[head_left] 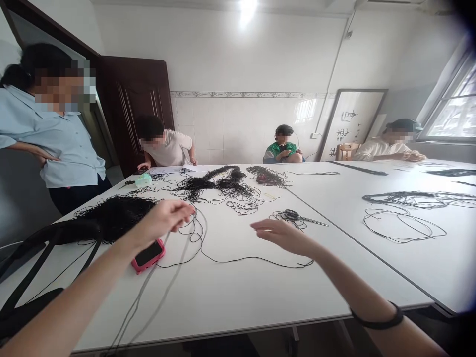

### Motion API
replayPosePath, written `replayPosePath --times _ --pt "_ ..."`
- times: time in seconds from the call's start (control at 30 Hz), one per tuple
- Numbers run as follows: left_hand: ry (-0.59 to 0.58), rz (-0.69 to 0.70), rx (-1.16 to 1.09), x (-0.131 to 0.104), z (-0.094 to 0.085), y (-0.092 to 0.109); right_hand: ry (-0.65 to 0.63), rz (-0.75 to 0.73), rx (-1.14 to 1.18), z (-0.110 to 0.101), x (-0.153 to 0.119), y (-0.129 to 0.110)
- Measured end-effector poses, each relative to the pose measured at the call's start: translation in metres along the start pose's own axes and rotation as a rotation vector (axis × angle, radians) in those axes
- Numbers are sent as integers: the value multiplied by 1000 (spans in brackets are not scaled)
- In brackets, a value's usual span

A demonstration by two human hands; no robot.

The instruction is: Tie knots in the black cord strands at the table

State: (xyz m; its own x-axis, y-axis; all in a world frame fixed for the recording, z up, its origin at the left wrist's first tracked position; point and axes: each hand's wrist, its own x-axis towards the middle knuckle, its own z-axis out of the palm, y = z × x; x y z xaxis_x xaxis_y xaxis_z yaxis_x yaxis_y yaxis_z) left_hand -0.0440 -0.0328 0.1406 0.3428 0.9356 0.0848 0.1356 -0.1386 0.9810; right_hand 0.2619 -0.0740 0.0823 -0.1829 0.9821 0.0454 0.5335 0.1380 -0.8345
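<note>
My left hand (169, 216) is raised over the white table (238, 302), its fingers curled together around a thin black cord (203, 233) that seems to run from the fingertips. Beneath that wrist lies a phone in a pink case (148, 255). My right hand (278, 235) hovers palm down at the middle, fingers stretched out and holding nothing. The cord loops on the tabletop between both hands, its far end below my right wrist. Black-handled scissors (293, 214) rest on a small coil beyond my right hand.
Tangled black cord piles (211, 183) lie farther back. A black bag (74, 230) sits at the left. More cord loops (403, 225) are on the right. Three people sit around the table; a person in a light blue shirt (70, 148) stands at the left.
</note>
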Motion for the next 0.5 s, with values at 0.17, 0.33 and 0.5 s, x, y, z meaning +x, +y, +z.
replayPosePath --times 0.17,0.33,0.5 --pt "-219 31 91 11 42 -12 -24 -189 233 53 25 -58" --pt "-243 38 12 21 42 -23 -21 -197 307 57 38 -63" --pt "-233 62 -60 39 36 -16 40 -263 227 45 53 -74"
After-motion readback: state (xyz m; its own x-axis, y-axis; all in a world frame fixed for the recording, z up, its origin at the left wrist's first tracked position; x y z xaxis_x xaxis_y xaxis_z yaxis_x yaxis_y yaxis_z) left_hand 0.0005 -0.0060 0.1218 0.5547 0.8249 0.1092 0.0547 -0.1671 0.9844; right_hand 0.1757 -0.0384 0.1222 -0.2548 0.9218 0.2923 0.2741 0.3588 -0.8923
